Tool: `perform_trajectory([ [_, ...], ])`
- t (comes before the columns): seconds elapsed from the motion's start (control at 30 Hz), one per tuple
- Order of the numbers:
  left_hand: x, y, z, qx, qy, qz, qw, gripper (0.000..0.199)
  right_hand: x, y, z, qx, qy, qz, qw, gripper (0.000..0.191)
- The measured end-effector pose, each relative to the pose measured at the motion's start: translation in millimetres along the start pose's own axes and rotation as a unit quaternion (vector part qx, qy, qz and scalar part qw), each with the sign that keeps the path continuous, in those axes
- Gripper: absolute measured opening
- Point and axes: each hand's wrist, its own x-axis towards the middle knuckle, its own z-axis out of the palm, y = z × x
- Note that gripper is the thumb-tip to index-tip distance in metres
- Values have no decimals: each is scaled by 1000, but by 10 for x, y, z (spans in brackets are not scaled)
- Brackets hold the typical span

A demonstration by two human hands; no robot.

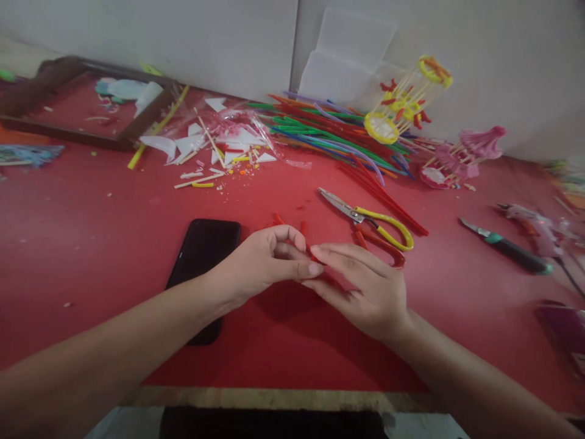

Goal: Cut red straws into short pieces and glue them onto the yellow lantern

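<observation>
Just above the red table my left hand [286, 259] and my right hand [365, 283] meet at the fingertips. Between them shows a small red piece of pipe cleaner [316, 258], mostly hidden by the fingers. My left thumb and fingers close on it from one side, while my right fingertips pinch it from the other. Short red pipe cleaner pieces [278, 218] lie just beyond my left hand. Scissors [354, 213] with one yellow and one red handle rest partly open past my right hand. A black phone [205, 244] lies flat, partly under my left forearm.
Colourful pipe cleaners [320, 131] are piled at the back, near white paper scraps [187, 145]. A yellow-ringed stick model [382, 128] and a pink one [479, 143] stand back right. A craft knife [512, 250] and glue gun [534, 225] lie right; a wooden frame [68, 131] left.
</observation>
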Motion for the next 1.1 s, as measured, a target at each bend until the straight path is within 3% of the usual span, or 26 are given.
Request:
perform_trajectory([
  [0.17, -21, 33, 47, 11, 12, 13, 1000, 34, -23, -16, 6, -12, 8, -29, 999, 39],
  [0.4, -23, 40, 55, 5, 4, 0, 1000, 38, -27, -37, -1, -17, 13, -38, 999, 40],
  [0.6, -30, 35, 26, 27, -7, -3, 1000, 33, -6, -2, -19, 43, 9, 27, 999, 49],
  [0.67, -34, 28, 19, 18, -25, 1, 1000, 34, 6, 40, -36, 105, -7, 68, 992, 45],
  [0.8, -43, 30, 38, -22, -73, -44, 996, 44, 13, 121, -61, 235, -75, 143, 959, 19],
  [0.93, -59, 42, 61, -13, -99, -74, 992, 45, 18, 143, -74, 305, -108, 134, 937, 15],
  [1.1, -62, 18, 48, 32, -90, -78, 992, 44, 42, 158, -137, 316, -156, 110, 930, 11],
])
